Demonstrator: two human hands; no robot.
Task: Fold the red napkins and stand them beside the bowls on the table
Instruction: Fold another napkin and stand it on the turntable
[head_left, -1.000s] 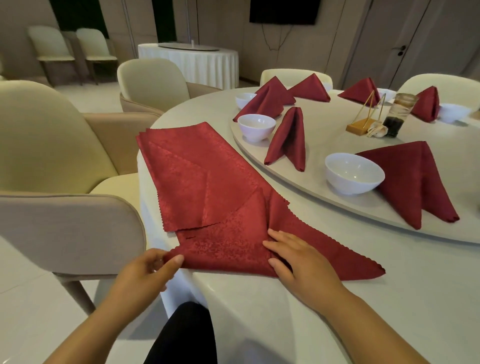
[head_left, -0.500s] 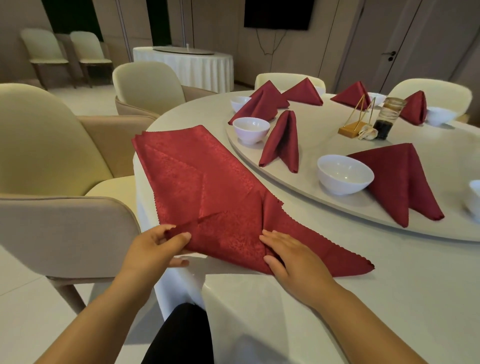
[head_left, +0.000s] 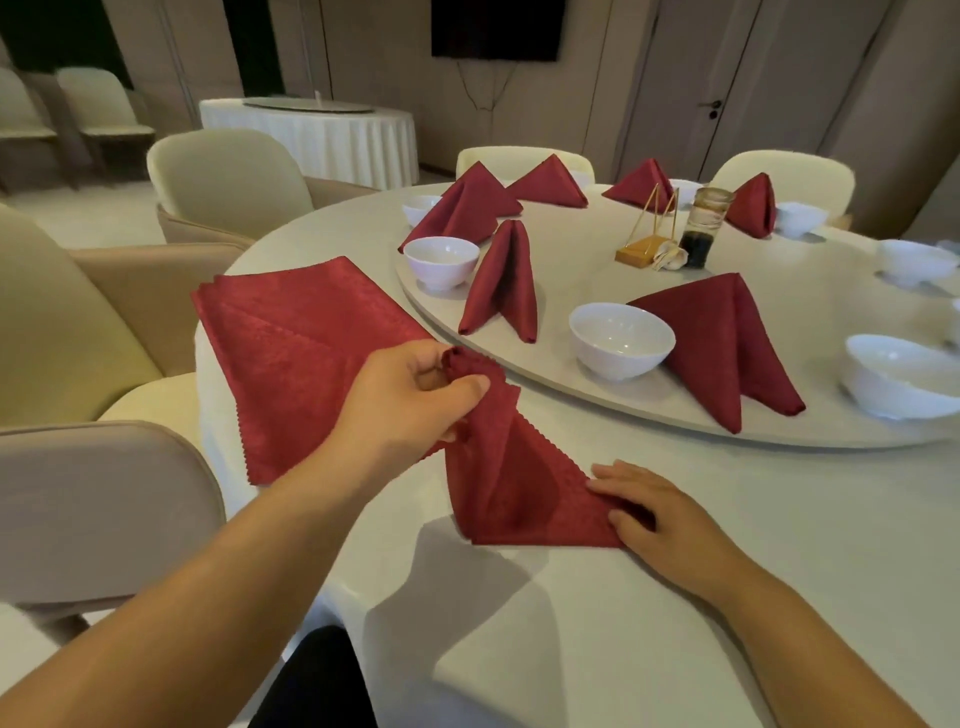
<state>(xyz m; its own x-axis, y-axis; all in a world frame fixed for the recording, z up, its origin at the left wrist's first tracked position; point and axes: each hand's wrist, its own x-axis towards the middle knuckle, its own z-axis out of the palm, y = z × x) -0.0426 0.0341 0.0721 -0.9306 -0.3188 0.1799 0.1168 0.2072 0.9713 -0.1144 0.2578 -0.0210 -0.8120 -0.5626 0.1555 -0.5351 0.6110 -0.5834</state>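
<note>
Red napkin (head_left: 509, 483) mid-fold at the near edge of the table (head_left: 675, 623): left grip (head_left: 410, 400) pinches its raised peak, right grip (head_left: 660, 519), fingers flat, pins a corner. Next, probably: stand it beside a bowl (head_left: 898, 374).

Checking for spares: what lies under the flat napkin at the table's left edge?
Layered red edges peek out at the far corner of the flat napkin, so more cloth lies beneath. How many is covered.
</note>
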